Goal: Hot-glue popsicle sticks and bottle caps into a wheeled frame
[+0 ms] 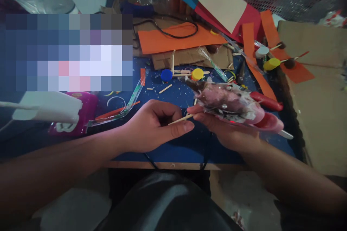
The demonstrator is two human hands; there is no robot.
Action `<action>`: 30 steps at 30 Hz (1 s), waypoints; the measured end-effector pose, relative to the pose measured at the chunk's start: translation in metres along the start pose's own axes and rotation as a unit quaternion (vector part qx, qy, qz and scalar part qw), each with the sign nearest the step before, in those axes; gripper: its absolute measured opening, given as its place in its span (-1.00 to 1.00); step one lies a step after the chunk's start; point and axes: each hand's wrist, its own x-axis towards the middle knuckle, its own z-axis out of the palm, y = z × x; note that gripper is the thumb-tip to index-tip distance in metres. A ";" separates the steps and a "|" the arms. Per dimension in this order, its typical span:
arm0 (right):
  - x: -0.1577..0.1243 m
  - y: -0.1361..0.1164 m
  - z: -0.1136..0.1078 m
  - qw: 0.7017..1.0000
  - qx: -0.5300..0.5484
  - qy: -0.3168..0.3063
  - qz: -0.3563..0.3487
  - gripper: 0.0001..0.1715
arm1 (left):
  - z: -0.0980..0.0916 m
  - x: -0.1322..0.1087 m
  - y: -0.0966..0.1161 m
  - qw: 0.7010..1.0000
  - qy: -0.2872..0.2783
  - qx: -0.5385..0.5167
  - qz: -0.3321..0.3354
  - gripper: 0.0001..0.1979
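Pink hot-glue gun [230, 103], crusted with whitish lumps and dark smears, sits in the right hand [230, 133], which is wrapped under its body above the blue tabletop [173, 153]; the dark nozzle points left and a pale rod [287, 134] pokes out behind. A thin wooden stick [180, 119] spans the gap between the two hands, its right end meeting the right hand's fingertips. The left hand [151, 126] has its fingers curled and its thumb laid alongside the stick; whether it is pinching the stick I cannot tell. Just beyond the glue gun is a red handle [268, 101]. Past the hands, a blue bottle cap [166, 75] and a yellow bottle cap [197, 74] lie near more wooden sticks and small chips, with brown cardboard [189, 58] and a sheet of orange paper [170, 39] farther back. Beside the left forearm, a white device [51, 106] with a cable overlaps a magenta object [90, 106]. Orange strips [256, 70] lie at the right, near a large cardboard panel [322, 115].
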 end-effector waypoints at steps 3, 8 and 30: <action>0.001 -0.005 -0.002 0.999 -0.043 0.020 -0.008 -0.59 | -0.002 -0.004 0.000 0.999 -0.023 -0.019 0.014 -0.63; 0.002 -0.009 -0.002 0.997 -0.068 -0.011 -0.026 -0.61 | -0.002 -0.004 -0.002 0.998 0.007 -0.054 0.012 -0.72; 0.001 -0.001 0.005 1.000 -0.002 0.028 0.007 -0.65 | 0.003 0.000 -0.006 0.993 0.115 0.025 0.006 -0.81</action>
